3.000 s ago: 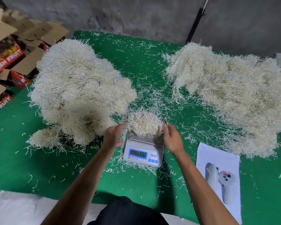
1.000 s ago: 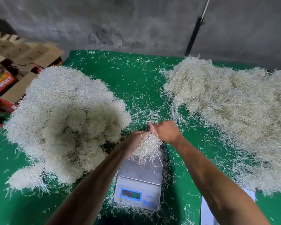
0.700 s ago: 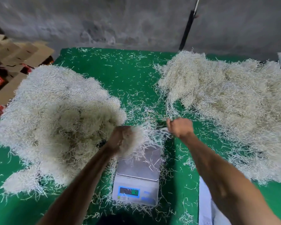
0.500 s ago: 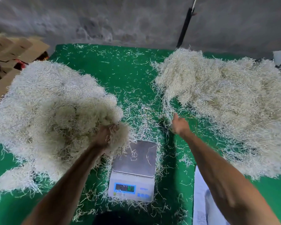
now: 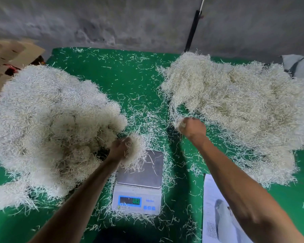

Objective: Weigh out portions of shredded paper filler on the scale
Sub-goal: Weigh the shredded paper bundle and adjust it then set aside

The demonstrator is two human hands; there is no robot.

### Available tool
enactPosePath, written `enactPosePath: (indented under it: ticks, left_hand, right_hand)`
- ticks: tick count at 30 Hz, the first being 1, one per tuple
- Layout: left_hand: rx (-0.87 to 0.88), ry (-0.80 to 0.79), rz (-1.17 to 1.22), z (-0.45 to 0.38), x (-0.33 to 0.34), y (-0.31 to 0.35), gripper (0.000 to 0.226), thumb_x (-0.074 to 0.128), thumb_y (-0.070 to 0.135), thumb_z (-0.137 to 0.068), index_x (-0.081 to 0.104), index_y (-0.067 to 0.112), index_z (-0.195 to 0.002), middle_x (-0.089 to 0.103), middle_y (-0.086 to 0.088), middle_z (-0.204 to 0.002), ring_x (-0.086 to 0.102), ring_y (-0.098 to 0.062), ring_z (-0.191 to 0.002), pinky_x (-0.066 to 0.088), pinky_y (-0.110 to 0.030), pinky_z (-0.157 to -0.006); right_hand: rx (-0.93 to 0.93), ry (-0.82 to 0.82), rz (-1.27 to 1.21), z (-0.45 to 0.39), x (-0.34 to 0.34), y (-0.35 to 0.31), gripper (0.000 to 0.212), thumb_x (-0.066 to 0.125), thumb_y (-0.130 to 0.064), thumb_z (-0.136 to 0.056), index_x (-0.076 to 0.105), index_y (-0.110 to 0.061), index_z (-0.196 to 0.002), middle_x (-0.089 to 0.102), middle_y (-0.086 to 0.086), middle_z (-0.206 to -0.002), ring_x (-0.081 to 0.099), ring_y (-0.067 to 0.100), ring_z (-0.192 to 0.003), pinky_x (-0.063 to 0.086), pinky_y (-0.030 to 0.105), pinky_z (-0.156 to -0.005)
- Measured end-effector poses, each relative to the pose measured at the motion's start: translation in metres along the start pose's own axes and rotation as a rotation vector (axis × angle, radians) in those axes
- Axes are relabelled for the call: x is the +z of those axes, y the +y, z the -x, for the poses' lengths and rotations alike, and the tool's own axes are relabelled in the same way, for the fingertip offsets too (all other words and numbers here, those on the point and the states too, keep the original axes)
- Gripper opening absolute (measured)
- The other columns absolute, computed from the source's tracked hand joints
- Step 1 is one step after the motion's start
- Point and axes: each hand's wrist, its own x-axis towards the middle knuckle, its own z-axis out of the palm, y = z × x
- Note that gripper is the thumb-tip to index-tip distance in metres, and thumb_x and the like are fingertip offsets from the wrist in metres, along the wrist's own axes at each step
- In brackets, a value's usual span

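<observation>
A green surface (image 5: 133, 79) carries a big shredded paper heap (image 5: 47, 123) at left, another heap (image 5: 235, 106) at right, a scale (image 5: 139, 186) between them among loose strands, and a printed sheet (image 5: 216, 216) near the right front.

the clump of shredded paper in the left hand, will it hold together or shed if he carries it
The clump in the left hand probably sheds: strands trail off it and litter the scale platform. It looks light and springy, like the fluffy left pile. A loose grip likely drops bits.

Both hands (image 5: 118, 149) (image 5: 191, 128) outstretched, clenched
</observation>
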Motion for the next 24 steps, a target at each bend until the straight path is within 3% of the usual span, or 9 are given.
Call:
enactPosePath:
  ticks: [3,5,8,11,14,16,18,20,24]
  left_hand:
    - [-0.016,-0.026,-0.005,0.009,0.001,0.002,0.046,0.053,0.029,-0.101,0.056,0.001,-0.138,0.074,-0.006,-0.091,0.067,-0.009,-0.066,0.055,-0.025,-0.056]
    - [0.009,-0.074,-0.089,0.016,0.000,0.006,0.059,0.048,0.035,-0.096,0.045,0.005,-0.147,0.067,-0.011,-0.124,0.069,-0.022,-0.097,0.060,-0.030,-0.071]
    - [0.029,-0.139,-0.133,0.028,0.002,0.013,0.079,0.051,0.048,-0.088,0.033,0.005,-0.152,0.040,-0.021,-0.154,0.049,-0.025,-0.127,0.040,-0.028,-0.100]
    - [-0.016,-0.185,-0.144,0.039,0.004,0.015,0.079,0.053,0.054,-0.088,0.033,0.015,-0.154,0.039,-0.015,-0.156,0.046,-0.024,-0.132,0.034,-0.037,-0.111]
    - [0.045,-0.251,-0.081,0.047,0.004,0.014,0.066,0.043,0.056,-0.097,0.042,0.017,-0.150,0.039,-0.007,-0.157,0.040,-0.011,-0.132,0.027,-0.032,-0.111]
    - [0.071,-0.213,-0.021,0.056,0.001,0.015,0.062,0.044,0.061,-0.097,0.052,0.016,-0.139,0.053,-0.004,-0.143,0.048,-0.010,-0.123,0.032,-0.031,-0.107]
    - [0.153,-0.050,-0.042,0.061,-0.008,0.011,0.038,0.050,0.060,-0.097,0.060,0.023,-0.097,0.063,0.009,-0.096,0.059,-0.003,-0.086,0.051,-0.023,-0.082]
    - [0.131,0.024,-0.027,0.062,-0.018,0.005,0.032,0.054,0.050,-0.100,0.053,0.024,-0.082,0.054,0.010,-0.079,0.057,-0.007,-0.069,0.056,-0.025,-0.057]
    - [0.114,-0.044,-0.290,0.060,-0.037,-0.019,0.045,0.047,0.035,-0.105,0.049,0.016,-0.065,0.043,0.002,-0.056,0.039,-0.011,-0.046,0.036,-0.022,-0.053]
  right_hand:
    - [0.089,-0.038,0.461,0.015,0.000,-0.016,0.046,0.067,-0.039,-0.097,0.057,-0.010,-0.131,0.059,0.017,-0.128,0.061,0.031,-0.117,0.053,0.050,-0.101]
    - [0.101,-0.030,0.473,0.030,-0.006,-0.030,0.037,0.071,-0.035,-0.097,0.063,-0.006,-0.118,0.063,0.011,-0.105,0.065,0.021,-0.090,0.059,0.035,-0.072]
    - [-0.167,-0.078,-0.003,0.053,-0.001,-0.046,0.039,0.056,-0.049,-0.102,0.066,-0.012,-0.109,0.066,0.006,-0.091,0.066,0.017,-0.076,0.056,0.031,-0.067]
    - [-0.308,-0.547,-0.807,0.100,0.007,-0.067,0.073,0.050,-0.078,-0.091,0.050,-0.029,-0.145,0.058,0.007,-0.138,0.066,0.018,-0.109,0.061,0.036,-0.086]
    - [-0.331,-0.556,-0.843,0.127,0.037,-0.080,0.102,0.070,-0.074,-0.081,0.024,-0.029,-0.161,0.047,-0.001,-0.152,0.059,-0.006,-0.101,0.053,0.013,-0.076]
    - [-0.287,-0.478,-0.840,0.131,0.053,-0.083,0.103,0.077,-0.054,-0.085,0.019,-0.019,-0.163,0.057,-0.003,-0.136,0.064,0.001,-0.098,0.055,0.021,-0.092]
    - [-0.211,-0.415,-0.905,0.133,0.056,-0.083,0.099,0.072,-0.059,-0.088,0.023,-0.016,-0.162,0.063,0.002,-0.122,0.065,0.008,-0.090,0.056,0.020,-0.087]
    - [-0.173,-0.300,-0.870,0.135,0.058,-0.082,0.097,0.059,-0.075,-0.087,0.035,-0.015,-0.158,0.068,0.009,-0.113,0.060,0.010,-0.076,0.057,0.028,-0.088]
    - [-0.263,-0.198,-0.267,0.140,0.067,-0.064,0.090,0.031,-0.090,-0.085,0.058,-0.009,-0.111,0.074,0.010,-0.077,0.073,0.016,-0.066,0.062,0.042,-0.075]
